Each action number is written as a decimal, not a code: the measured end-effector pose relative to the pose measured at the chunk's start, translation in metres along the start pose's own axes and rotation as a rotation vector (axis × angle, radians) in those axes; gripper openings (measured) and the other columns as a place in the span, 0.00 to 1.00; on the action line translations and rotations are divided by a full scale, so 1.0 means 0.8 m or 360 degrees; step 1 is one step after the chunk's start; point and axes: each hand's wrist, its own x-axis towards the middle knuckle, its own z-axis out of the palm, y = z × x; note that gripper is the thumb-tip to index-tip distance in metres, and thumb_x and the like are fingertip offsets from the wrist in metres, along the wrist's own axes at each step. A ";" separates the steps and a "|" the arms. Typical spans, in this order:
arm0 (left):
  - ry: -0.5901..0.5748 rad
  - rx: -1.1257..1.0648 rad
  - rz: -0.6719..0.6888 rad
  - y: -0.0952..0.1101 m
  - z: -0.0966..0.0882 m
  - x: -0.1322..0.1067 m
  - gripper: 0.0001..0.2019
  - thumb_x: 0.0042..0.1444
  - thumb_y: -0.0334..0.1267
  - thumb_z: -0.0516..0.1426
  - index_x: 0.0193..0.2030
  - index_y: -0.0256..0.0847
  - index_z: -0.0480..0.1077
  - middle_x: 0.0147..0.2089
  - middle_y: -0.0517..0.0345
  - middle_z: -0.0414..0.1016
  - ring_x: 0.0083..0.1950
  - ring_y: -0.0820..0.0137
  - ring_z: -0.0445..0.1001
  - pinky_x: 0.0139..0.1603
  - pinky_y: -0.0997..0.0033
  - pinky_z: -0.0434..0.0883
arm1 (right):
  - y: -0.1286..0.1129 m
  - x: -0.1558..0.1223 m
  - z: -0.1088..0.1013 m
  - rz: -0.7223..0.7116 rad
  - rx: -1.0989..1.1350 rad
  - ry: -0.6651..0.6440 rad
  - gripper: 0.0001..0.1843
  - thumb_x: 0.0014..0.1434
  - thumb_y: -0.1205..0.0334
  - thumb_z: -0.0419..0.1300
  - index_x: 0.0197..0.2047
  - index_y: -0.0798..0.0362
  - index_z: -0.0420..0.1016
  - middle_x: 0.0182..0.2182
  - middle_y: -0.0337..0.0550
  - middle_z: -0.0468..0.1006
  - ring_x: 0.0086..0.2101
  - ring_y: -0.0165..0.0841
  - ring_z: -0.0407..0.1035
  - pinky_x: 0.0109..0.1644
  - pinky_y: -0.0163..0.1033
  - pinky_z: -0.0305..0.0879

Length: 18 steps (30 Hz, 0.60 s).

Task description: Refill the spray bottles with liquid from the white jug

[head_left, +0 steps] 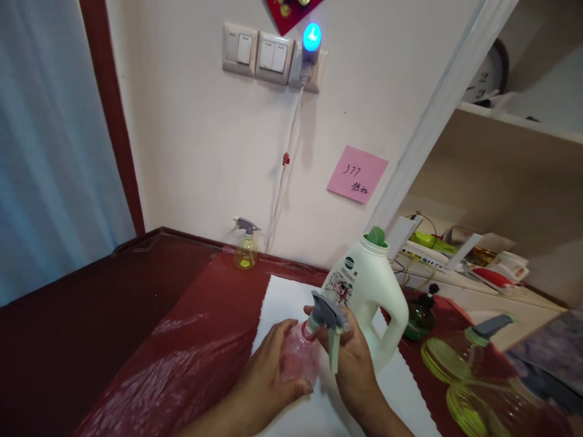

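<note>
A pink see-through spray bottle [296,358] is held over the white sheet [279,303], tilted a little. My left hand [273,370] is wrapped round its body. At the neck, my right hand [353,364] grips the grey spray head [327,312], whose pale green trigger hangs down in front of the fingers. Whether the head is screwed tight I cannot tell. Just behind my right hand stands a large pale green detergent jug [364,285], its mouth uncapped, with a green piece showing in the opening.
A small yellow spray bottle [246,252] stands by the wall. On the right are a dark green pump bottle [421,312] and yellow-green spray bottles [455,355]. A white cord [285,158] hangs from the socket; shelves [523,121] rise at right.
</note>
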 end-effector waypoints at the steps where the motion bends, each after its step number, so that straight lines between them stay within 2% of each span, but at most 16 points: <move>1: -0.0007 -0.0004 -0.0007 0.001 0.000 0.000 0.42 0.46 0.36 0.65 0.68 0.43 0.54 0.71 0.45 0.61 0.72 0.56 0.60 0.74 0.53 0.56 | 0.004 -0.002 -0.002 0.0022 0.0040 -0.0026 0.23 0.45 0.51 0.76 0.37 0.44 0.69 0.42 0.44 0.85 0.45 0.45 0.79 0.47 0.48 0.76; 5: -0.0028 -0.0040 -0.0055 0.006 -0.001 -0.001 0.44 0.44 0.36 0.66 0.68 0.43 0.55 0.72 0.46 0.60 0.72 0.56 0.59 0.73 0.55 0.56 | 0.017 -0.007 -0.015 0.0000 -0.0010 -0.0094 0.19 0.49 0.54 0.75 0.40 0.44 0.71 0.46 0.42 0.84 0.47 0.43 0.78 0.50 0.48 0.76; 9: -0.0022 -0.0064 -0.0075 0.010 0.000 -0.001 0.45 0.42 0.37 0.67 0.68 0.42 0.55 0.70 0.45 0.62 0.70 0.55 0.61 0.72 0.55 0.59 | 0.026 -0.011 -0.027 -0.0106 -0.0322 -0.0106 0.16 0.55 0.55 0.71 0.46 0.43 0.74 0.53 0.45 0.82 0.51 0.43 0.76 0.56 0.50 0.73; 14: -0.0004 -0.0039 -0.0036 0.009 -0.001 -0.001 0.45 0.42 0.38 0.68 0.67 0.42 0.57 0.69 0.46 0.64 0.69 0.55 0.63 0.71 0.56 0.61 | 0.028 -0.009 -0.028 -0.0107 -0.0394 -0.0147 0.19 0.56 0.56 0.69 0.51 0.44 0.78 0.50 0.47 0.83 0.53 0.46 0.75 0.61 0.54 0.70; 18: -0.0012 -0.0038 -0.0033 0.007 -0.001 -0.001 0.45 0.42 0.36 0.68 0.67 0.42 0.57 0.69 0.46 0.63 0.70 0.55 0.62 0.72 0.56 0.59 | 0.025 -0.005 -0.034 -0.0139 -0.0444 -0.0330 0.18 0.57 0.61 0.67 0.52 0.46 0.81 0.49 0.47 0.82 0.52 0.46 0.74 0.57 0.51 0.70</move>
